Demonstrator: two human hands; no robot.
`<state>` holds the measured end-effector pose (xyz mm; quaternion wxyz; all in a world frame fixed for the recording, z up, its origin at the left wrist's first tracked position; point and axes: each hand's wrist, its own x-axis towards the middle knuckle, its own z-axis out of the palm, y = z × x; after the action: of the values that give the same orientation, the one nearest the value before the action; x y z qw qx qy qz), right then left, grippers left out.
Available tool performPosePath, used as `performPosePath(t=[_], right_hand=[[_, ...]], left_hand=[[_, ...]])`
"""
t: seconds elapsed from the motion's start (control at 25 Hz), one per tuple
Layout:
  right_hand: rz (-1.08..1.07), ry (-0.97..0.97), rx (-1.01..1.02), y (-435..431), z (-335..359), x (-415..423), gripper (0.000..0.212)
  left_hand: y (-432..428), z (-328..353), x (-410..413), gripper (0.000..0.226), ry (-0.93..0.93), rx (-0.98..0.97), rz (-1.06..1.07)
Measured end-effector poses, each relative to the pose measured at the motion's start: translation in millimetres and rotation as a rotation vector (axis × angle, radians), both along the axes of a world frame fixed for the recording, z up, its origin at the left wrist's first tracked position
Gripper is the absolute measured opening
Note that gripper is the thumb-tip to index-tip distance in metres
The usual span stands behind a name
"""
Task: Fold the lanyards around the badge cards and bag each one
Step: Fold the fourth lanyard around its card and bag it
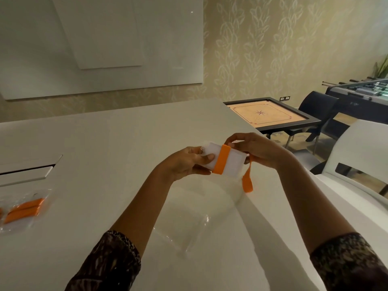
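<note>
One orange bundle already lies in a crinkly clear filled bag (21, 208) at the left of the smooth white table (126, 133), so we judge ourselves mid-wrap on the next. Our left hand (184, 162) grips the stiff white badge card (235, 162) above the table, thumb on top. Our right hand (254, 150) pinches the flat orange lanyard (223, 162), one band wrapped and a loop dangling, while a glossy empty bag (184, 223) waits below.

Glossy white table (109, 143) — matt orange cloth lanyard (223, 159), smooth white badge card (212, 152), clear plastic bag (184, 229).
</note>
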<state>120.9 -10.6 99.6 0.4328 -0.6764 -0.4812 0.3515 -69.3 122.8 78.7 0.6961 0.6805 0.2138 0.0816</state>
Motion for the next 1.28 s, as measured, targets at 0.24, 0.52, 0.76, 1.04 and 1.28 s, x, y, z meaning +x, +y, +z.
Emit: performPosePath(t=[0.24,0.52,0.76,1.04,1.28], right_hand=[[0.004,0.354,0.22,13.2,-29.3,-17.1,0.024],[-0.132,0.368,0.332,29.7,-27.4,-34.4,0.025],[-0.117,0.209,0.405,35.6,-18.0,-46.6,0.014],[-0.082,0.06,0.146,29.4,-7.6,-49.5,0.018],[-0.281,0.21,-0.027,24.5,3.6,-50.3,0.023]], left_hand=[[-4.3,15.8,13.7,0.032,-0.124,-0.094,0.267],[2.1,40.1,17.4,0.046,-0.117,0.046,0.439],[1.8,51.5,21.9,0.035,-0.122,0.134,0.538],[10.6,35.7,31.9,0.021,-0.18,0.364,0.829],[13.6,4.2,32.0,0.033,0.031,0.88,0.913]])
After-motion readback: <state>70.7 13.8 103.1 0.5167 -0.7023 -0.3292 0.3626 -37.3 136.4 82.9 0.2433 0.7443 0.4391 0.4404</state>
